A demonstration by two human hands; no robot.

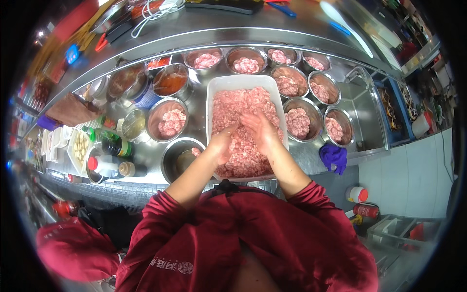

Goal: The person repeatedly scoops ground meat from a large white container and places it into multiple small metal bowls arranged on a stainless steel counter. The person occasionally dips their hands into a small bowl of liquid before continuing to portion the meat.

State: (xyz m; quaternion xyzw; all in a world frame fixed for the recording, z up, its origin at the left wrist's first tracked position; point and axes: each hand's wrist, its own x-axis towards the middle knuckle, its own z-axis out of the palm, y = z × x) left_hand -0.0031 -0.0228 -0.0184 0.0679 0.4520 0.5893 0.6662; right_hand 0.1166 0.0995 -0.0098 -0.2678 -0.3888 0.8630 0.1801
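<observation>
A white plastic tub (210, 98) of minced meat (244, 157) stands on the steel counter before me. My left hand (224, 144) is over the middle of the mince, its fingers pointing up and inward. My right hand (261, 131) faces it from the right, palm turned inward and fingers extended. The fingertips are close together; whether any meat lies between them is hidden. Left of the tub, a steel bowl (149, 120) holds meatballs (172, 123). Nearer me, another steel bowl (164, 160) has a small piece of meat (196, 151) at its right side.
Several steel bowls of meatballs, one of them (303, 101) close by, stand behind and right of the tub. A purple cloth (333, 157) lies at the counter's edge beside a sink (365, 148). Bottles (109, 142) stand at left. A person in red (76, 252) is at lower left.
</observation>
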